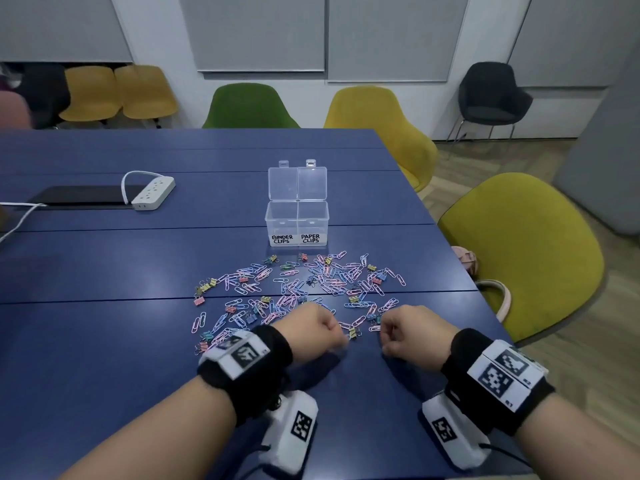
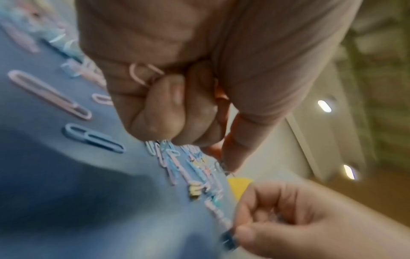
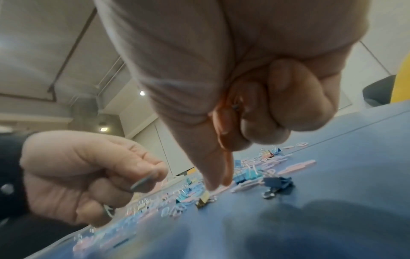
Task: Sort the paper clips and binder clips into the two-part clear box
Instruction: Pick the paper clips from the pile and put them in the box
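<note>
Meeting room, blue counter (image 1: pixel 104 341), coloured chairs behind; I've got both fists low at the near edge of the clip scatter (image 1: pixel 298 292). Left hand (image 1: pixel 317 332) curls round a pink paper clip (image 2: pixel 144 73); right hand (image 1: pixel 414 336) has its grip pinching smth small and dark (binder clip, prob). Clear box (image 1: pixel 297 218) sits beyond the pile, lids up, long axis left-right, labels facing me; binder side left, paper side right. Risks: tangled clips riding along into the wrong half; small clips slipping from a loose grip.
</note>
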A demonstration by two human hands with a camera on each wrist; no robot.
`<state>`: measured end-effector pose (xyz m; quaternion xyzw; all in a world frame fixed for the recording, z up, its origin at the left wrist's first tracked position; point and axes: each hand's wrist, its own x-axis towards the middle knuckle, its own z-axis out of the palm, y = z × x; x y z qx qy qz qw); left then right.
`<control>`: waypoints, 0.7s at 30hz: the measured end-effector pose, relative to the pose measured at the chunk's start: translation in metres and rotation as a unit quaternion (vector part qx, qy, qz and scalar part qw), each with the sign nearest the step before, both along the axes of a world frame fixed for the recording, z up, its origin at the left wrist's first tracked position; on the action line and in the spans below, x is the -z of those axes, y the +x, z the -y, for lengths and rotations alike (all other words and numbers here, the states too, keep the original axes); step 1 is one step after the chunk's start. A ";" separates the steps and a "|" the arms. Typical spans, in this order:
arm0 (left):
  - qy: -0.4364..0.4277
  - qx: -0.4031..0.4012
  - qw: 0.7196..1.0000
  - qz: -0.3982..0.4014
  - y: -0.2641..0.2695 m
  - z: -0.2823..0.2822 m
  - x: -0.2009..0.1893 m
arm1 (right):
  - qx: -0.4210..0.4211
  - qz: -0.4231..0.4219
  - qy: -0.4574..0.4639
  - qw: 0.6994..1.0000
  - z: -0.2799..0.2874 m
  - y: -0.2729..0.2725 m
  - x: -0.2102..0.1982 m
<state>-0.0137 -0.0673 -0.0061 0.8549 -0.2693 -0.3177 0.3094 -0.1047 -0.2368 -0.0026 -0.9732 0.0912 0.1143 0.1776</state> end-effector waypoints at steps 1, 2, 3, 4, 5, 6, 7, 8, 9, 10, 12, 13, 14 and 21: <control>-0.066 -0.057 0.992 -0.094 0.002 -0.005 -0.003 | 0.007 0.015 0.014 1.000 -0.001 0.001 -0.001; -0.137 -0.115 0.965 -0.192 0.004 -0.009 -0.006 | 0.015 0.031 0.033 0.999 -0.002 0.003 -0.001; -0.203 -0.168 0.922 -0.282 0.007 -0.012 -0.009 | 0.022 0.046 0.054 0.997 -0.004 0.004 -0.001; -0.258 -0.208 0.872 -0.360 0.012 -0.016 -0.011 | 0.029 0.060 0.075 0.995 -0.006 0.006 -0.001; -0.303 -0.232 0.822 -0.422 0.017 -0.021 -0.012 | 0.037 0.072 0.094 0.992 -0.010 0.009 -0.001; -0.340 -0.247 0.777 -0.468 0.022 -0.025 -0.014 | 0.047 0.082 0.109 0.990 -0.012 0.011 -0.001; -0.370 -0.262 0.739 -0.498 0.026 -0.029 -0.013 | 0.057 0.089 0.119 0.987 -0.014 0.013 -0.001; -0.394 -0.281 0.707 -0.516 0.030 -0.032 -0.011 | 0.066 0.096 0.128 0.985 -0.014 0.015 0.001; -0.414 -0.306 0.677 -0.526 0.032 -0.036 -0.009 | 0.075 0.101 0.135 0.983 -0.015 0.016 0.002; -0.432 -0.334 0.646 -0.534 0.034 -0.039 -0.006 | 0.085 0.104 0.143 0.981 -0.015 0.018 0.004; -0.464 -0.394 0.575 -0.547 0.036 -0.043 -0.001 | 0.101 0.106 0.164 0.976 -0.016 0.021 0.007; -0.476 -0.418 0.540 -0.554 0.037 -0.045 0.001 | 0.104 0.104 0.169 0.975 -0.017 0.023 0.008; -0.482 -0.435 0.515 -0.560 0.036 -0.046 0.002 | 0.102 0.100 0.168 0.975 -0.019 0.025 0.009; -0.466 -0.439 0.548 -0.538 0.023 -0.045 0.002 | 0.010 0.030 0.022 0.999 -0.047 0.039 0.003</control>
